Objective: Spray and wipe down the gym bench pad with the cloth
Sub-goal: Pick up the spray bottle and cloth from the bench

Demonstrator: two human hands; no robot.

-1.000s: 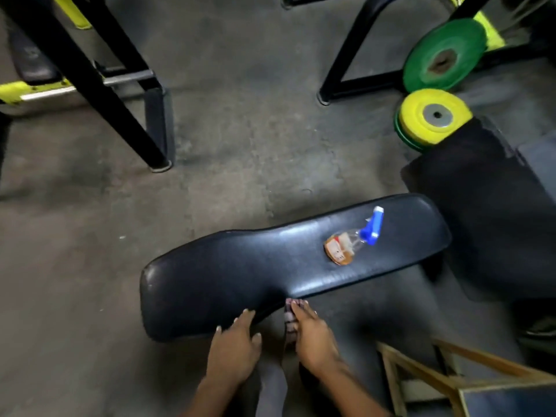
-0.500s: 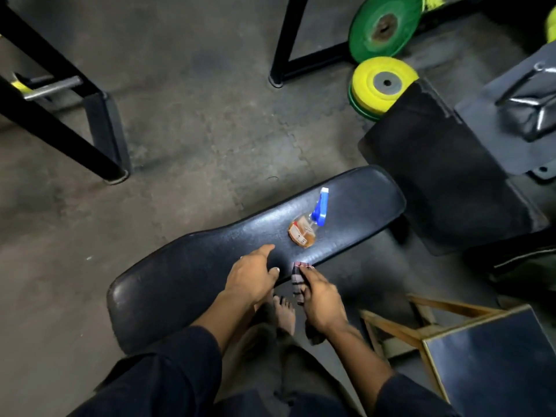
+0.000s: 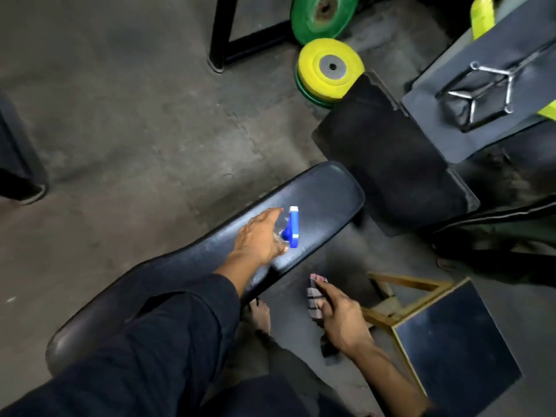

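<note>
On bench pad [image 3: 192, 260], mid-length: left hand [image 3: 258, 236] curled around spray bottle [image 3: 290, 227], grip looks partial — bottle may roll off the curved pad. Right hand [image 3: 340, 317], beside pad edge, clenched on cloth [image 3: 314, 297].

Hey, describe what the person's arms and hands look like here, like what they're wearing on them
Both hands are bare, with no gloves, and no rings or watch that I can make out. The left hand comes out of a long dark navy sleeve that ends at the wrist. The right hand has a bare forearm, with a dark sleeve showing only near the bottom edge of the picture.
</note>
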